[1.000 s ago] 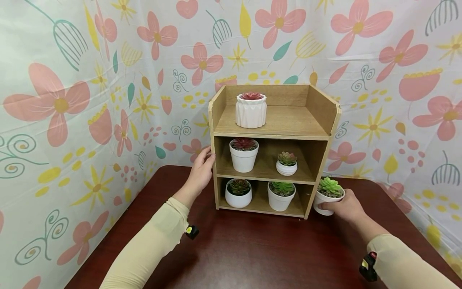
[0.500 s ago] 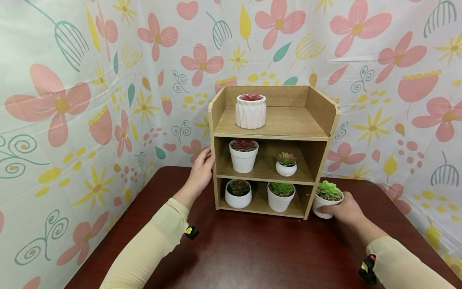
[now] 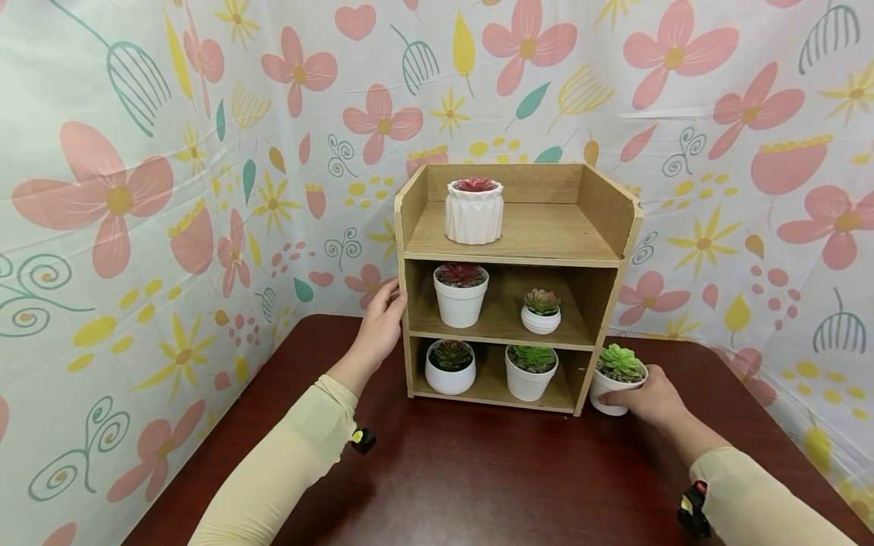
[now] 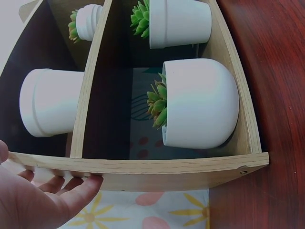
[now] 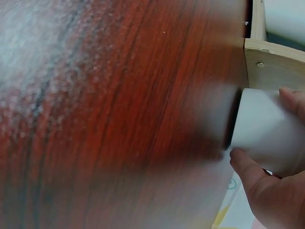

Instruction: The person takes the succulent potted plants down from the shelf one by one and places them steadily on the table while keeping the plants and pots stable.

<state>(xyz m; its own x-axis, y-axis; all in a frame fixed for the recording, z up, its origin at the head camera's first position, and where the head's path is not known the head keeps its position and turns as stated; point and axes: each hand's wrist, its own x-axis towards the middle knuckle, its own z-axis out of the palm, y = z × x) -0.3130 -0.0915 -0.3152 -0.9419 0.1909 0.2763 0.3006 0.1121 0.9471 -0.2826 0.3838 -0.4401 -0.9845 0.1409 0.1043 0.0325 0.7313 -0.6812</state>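
A bright green potted succulent (image 3: 620,362) in a white pot stands upright against the outer right side of the wooden shelf (image 3: 526,338). My right hand (image 3: 657,397) holds this pot, thumb at the front and fingers round the far side. In the right wrist view the white pot (image 5: 262,126) sits between thumb and fingers, its base very close to the tabletop; contact is hard to tell. My left hand (image 3: 379,324) touches the shelf's left side panel. Seen from the left wrist, those fingers (image 4: 83,193) lie along the panel's outer face, holding nothing.
On top of the shelf is a red succulent in a ribbed white pot (image 3: 474,212). The middle level bears a dark red succulent (image 3: 460,297) and a small one (image 3: 542,312). Below stand a round-potted succulent (image 3: 451,368) and a green one (image 3: 531,373). The table (image 3: 492,470) is dark red-brown.
The pot in my right hand has shifted slightly downward and towards the front beside the shelf. My left hand stays on the shelf's left side.
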